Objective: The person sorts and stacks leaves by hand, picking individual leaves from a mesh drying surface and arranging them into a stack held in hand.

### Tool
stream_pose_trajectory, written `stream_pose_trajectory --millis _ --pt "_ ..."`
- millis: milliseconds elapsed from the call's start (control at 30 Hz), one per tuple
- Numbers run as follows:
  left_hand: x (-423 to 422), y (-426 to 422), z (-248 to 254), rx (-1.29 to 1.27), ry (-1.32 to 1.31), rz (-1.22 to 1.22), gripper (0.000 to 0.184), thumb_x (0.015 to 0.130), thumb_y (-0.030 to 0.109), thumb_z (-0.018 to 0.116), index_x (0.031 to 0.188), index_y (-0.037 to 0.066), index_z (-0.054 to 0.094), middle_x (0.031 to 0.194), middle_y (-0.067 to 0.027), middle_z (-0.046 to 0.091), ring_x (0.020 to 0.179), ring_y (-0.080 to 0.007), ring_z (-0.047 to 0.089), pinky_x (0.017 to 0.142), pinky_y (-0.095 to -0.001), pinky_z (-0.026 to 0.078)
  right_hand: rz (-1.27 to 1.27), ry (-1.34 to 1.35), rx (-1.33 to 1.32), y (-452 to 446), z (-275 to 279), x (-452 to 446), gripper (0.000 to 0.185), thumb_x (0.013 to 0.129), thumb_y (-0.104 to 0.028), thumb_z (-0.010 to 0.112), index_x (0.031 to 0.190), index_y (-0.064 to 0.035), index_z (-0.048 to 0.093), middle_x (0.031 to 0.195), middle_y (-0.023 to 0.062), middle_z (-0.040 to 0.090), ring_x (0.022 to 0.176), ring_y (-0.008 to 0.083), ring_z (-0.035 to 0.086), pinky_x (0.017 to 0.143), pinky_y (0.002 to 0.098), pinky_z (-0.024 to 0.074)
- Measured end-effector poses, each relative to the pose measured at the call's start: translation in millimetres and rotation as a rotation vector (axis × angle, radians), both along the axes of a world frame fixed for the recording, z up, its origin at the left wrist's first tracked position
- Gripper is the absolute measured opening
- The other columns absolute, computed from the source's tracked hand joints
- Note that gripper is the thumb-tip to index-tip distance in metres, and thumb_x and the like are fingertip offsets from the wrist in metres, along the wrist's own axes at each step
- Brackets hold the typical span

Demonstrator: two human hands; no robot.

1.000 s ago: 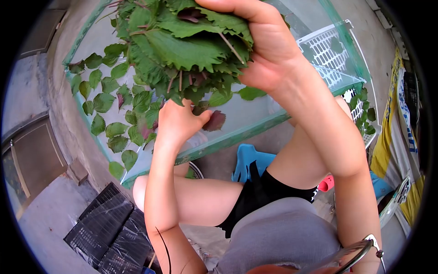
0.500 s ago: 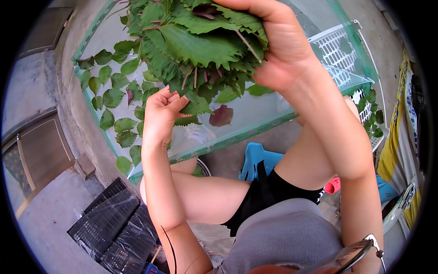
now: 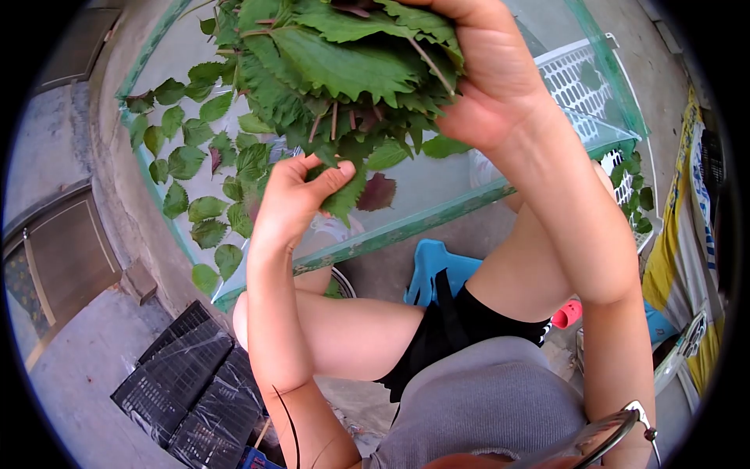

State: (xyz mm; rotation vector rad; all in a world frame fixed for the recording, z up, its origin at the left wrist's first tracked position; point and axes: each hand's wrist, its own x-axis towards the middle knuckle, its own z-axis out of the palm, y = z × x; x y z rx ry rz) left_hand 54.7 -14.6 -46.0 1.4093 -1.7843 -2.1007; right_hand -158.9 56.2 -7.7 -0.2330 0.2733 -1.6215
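My right hand point(image 3: 492, 86) holds up a thick bunch of green perilla leaves point(image 3: 344, 66), its fingers partly hidden behind them. Jagged edges and several purplish stems stick out of the bunch. Just below, my left hand point(image 3: 293, 195) pinches a single perilla leaf point(image 3: 344, 195) between thumb and fingers. That leaf hangs down close to the underside of the bunch; whether it is apart from it I cannot tell. Beneath both hands, many loose leaves point(image 3: 187, 162) lie spread over a pale mesh surface point(image 3: 437, 187), among them a purple-red leaf point(image 3: 377, 192).
Green netting point(image 3: 398, 233) edges the mesh surface. A white plastic basket point(image 3: 574, 82) is at the right, with leaves point(image 3: 642, 199) near it. Below are a blue stool point(image 3: 437, 266) and a pink shoe point(image 3: 568, 314). Black crates point(image 3: 176, 375) stand lower left.
My left hand has shifted slightly right, and the leaf it pinches now shows more fully below the bunch. The right hand keeps hold of the bunch, nearly still.
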Motion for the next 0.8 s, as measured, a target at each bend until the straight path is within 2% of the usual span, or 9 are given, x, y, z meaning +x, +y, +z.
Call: stream_pose_trajectory --millis 67,100,233,300,333,400,600,700,800 --pt "-1 5 -8 -0.014 -0.100 -0.178 0.025 0.085 0.019 0.073 0.095 -0.003 0.068 0.076 -0.0003 0.064 0.064 -0.0052 0.052 0.056 -0.0221 0.040 0.007 -0.008 0.003 0 0 0 0.030 0.086 -0.015 0.064 0.109 0.0028 0.060 0.102 0.0149 0.067 0.090 0.0240 0.067 0.086 0.0373 0.0548" --pt "0 4 -16 -0.057 -0.196 -0.242 0.025 0.086 0.019 0.072 0.097 -0.002 0.066 0.084 -0.0031 0.067 0.074 -0.0084 0.059 0.068 -0.0237 0.046 0.009 -0.011 0.005 -1 1 1 0.030 0.086 -0.015 0.064 0.109 0.0027 0.060 0.102 0.0148 0.067 0.090 0.0239 0.067 0.086 0.0373 0.0548" --pt "2 9 -30 -0.236 -0.318 -0.357 0.028 0.084 0.020 0.073 0.100 -0.002 0.065 0.086 -0.0034 0.066 0.078 -0.0095 0.057 0.072 -0.0250 0.046 -0.003 0.010 -0.008 -2 -1 2 0.030 0.086 -0.015 0.064 0.109 0.0024 0.060 0.102 0.0144 0.067 0.090 0.0235 0.066 0.086 0.0371 0.0545" --pt "6 11 -38 -0.228 -0.260 -0.366 0.048 0.077 0.034 0.077 0.092 -0.010 0.063 0.092 -0.0184 0.066 0.087 -0.0234 0.061 0.081 -0.0339 0.047 -0.005 0.019 -0.009 -2 3 2 0.029 0.086 -0.015 0.064 0.109 0.0022 0.060 0.102 0.0144 0.067 0.090 0.0234 0.066 0.086 0.0370 0.0544" --pt "5 11 -38 -0.227 -0.259 -0.367 0.048 0.077 0.034 0.077 0.092 -0.010 0.063 0.092 -0.0184 0.066 0.087 -0.0234 0.061 0.081 -0.0339 0.047 0.014 -0.056 0.068 1 10 4 0.029 0.086 -0.016 0.064 0.109 0.0020 0.060 0.102 0.0144 0.067 0.090 0.0234 0.066 0.086 0.0369 0.0545" --pt "3 15 -36 -0.346 -0.284 -0.466 0.026 0.078 0.013 0.076 0.097 -0.001 0.064 0.093 -0.0045 0.064 0.088 -0.0118 0.055 0.077 -0.0259 0.046 0.031 -0.130 0.147 1 12 4 0.029 0.086 -0.016 0.063 0.108 0.0019 0.060 0.102 0.0144 0.067 0.090 0.0234 0.066 0.086 0.0368 0.0545" --pt "-5 19 -28 -0.169 -0.263 -0.332 0.033 0.071 0.003 0.078 0.099 -0.001 0.062 0.099 -0.0062 0.064 0.095 -0.0129 0.056 0.081 -0.0270 0.047 0.011 0.004 -0.022 -3 2 2 0.029 0.086 -0.016 0.064 0.108 0.0020 0.060 0.101 0.0140 0.067 0.089 0.0236 0.067 0.085 0.0366 0.0546" --pt "-11 19 -9 -0.183 -0.370 -0.299 0.037 0.072 0.004 0.077 0.105 -0.002 0.061 0.100 -0.0076 0.064 0.098 -0.0156 0.057 0.085 -0.0293 0.046 0.022 -0.120 0.140 3 12 5 0.029 0.086 -0.016 0.064 0.108 0.0020 0.060 0.100 0.0141 0.067 0.089 0.0234 0.067 0.084 0.0364 0.0546" --pt "-1 17 -23 -0.287 -0.292 -0.333 0.043 0.072 0.004 0.077 0.111 -0.002 0.061 0.103 -0.0097 0.064 0.100 -0.0177 0.057 0.087 -0.0302 0.046 0.001 -0.107 0.098 4 10 6 0.029 0.085 -0.016 0.064 0.108 0.0019 0.060 0.101 0.0142 0.067 0.089 0.0234 0.067 0.085 0.0367 0.0547"
